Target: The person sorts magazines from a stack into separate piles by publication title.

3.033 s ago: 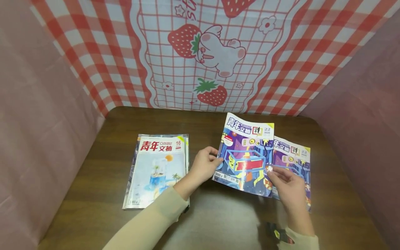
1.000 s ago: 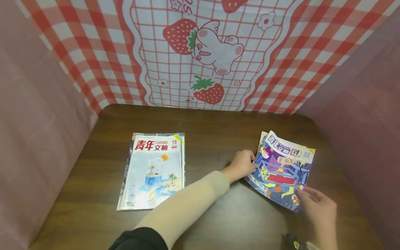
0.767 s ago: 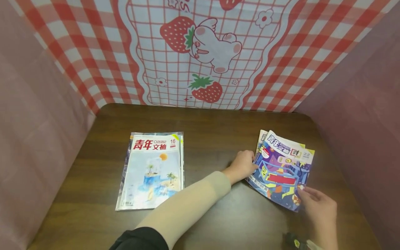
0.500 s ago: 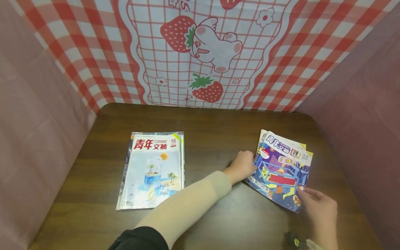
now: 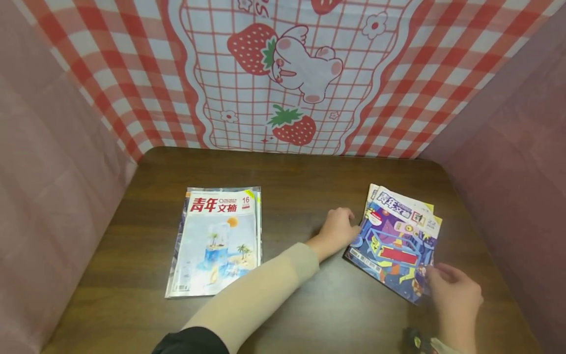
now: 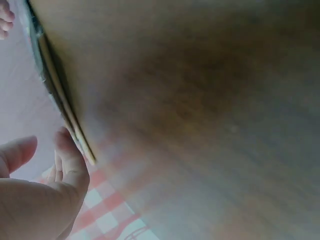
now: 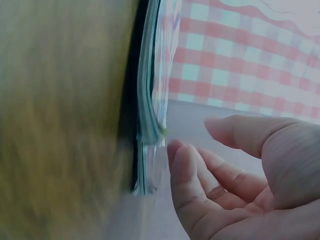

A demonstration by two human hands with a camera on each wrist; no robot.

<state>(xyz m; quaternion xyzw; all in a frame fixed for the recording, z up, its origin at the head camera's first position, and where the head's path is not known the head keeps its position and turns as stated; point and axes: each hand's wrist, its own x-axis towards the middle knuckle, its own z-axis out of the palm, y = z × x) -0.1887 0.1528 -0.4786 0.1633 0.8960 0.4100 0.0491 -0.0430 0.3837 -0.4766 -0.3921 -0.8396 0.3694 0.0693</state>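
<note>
A purple-covered magazine lies askew on top of another magazine on the right side of the table. Just left of this pile is my left hand; the left wrist view shows its thumb apart from its fingers, fingertips beside the magazine edges. My right hand is by the lower right corner, a little blurred in the head view. Seen from the right wrist, its thumb and fingers stand apart beside the stacked pages, with nothing between them.
On the left of the brown table is another pile of magazines, a pale blue-covered one uppermost. A red-and-white checked cloth hangs behind the table. Pinkish cloth hangs at both sides.
The purple magazine has gone from being held in both hands to lying on the right pile. Since half a second ago, the left hand has drawn slightly left and the right thumb has come off the cover.
</note>
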